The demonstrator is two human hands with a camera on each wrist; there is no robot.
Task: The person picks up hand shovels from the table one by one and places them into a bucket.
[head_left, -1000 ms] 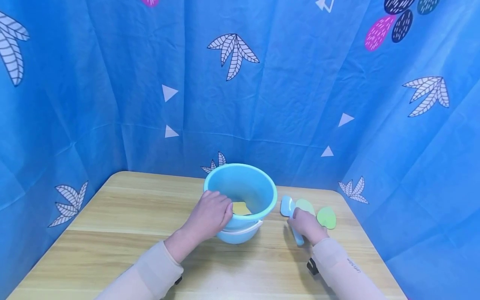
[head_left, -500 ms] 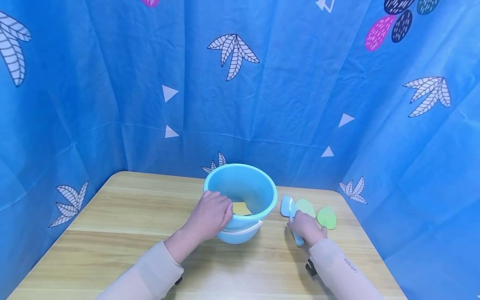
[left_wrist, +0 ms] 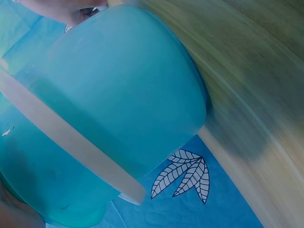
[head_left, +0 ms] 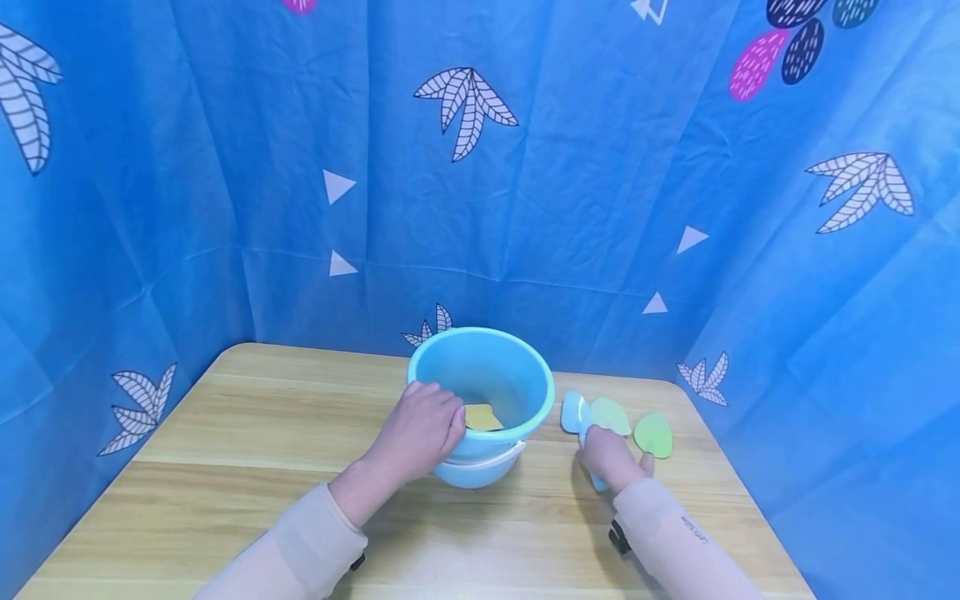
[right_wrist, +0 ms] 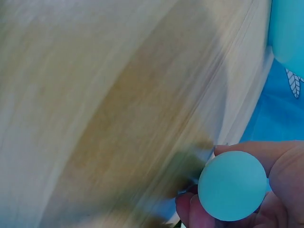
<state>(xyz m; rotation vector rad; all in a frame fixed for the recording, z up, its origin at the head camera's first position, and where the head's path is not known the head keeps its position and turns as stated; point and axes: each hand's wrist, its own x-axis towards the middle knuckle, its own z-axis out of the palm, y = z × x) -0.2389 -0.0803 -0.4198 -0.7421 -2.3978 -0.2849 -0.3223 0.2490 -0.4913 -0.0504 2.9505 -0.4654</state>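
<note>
A light blue bucket (head_left: 495,371) stands on the table, its pale handle (left_wrist: 71,137) hanging down against the side. My left hand (head_left: 422,423) grips the bucket's near-left rim, with the fingers curled over it. Inside the bucket lies a yellow piece (head_left: 482,417), mostly hidden by the wall. To the right, my right hand (head_left: 609,457) holds a blue toy shovel (head_left: 574,411) by its handle, low over the tabletop. In the right wrist view the round handle end (right_wrist: 232,185) sits between thumb and fingers. The shovel's blade points toward the back.
A pale green flat piece (head_left: 611,414) lies just right of the shovel blade, and a brighter green one (head_left: 653,435) lies farther right. The wooden table (head_left: 300,417) is bordered by a blue patterned curtain (head_left: 480,208) behind and at both sides.
My right hand and forearm have shifted slightly left, uncovering more of the pale green piece. The shovel blade, the bucket and my left hand stay in place.
</note>
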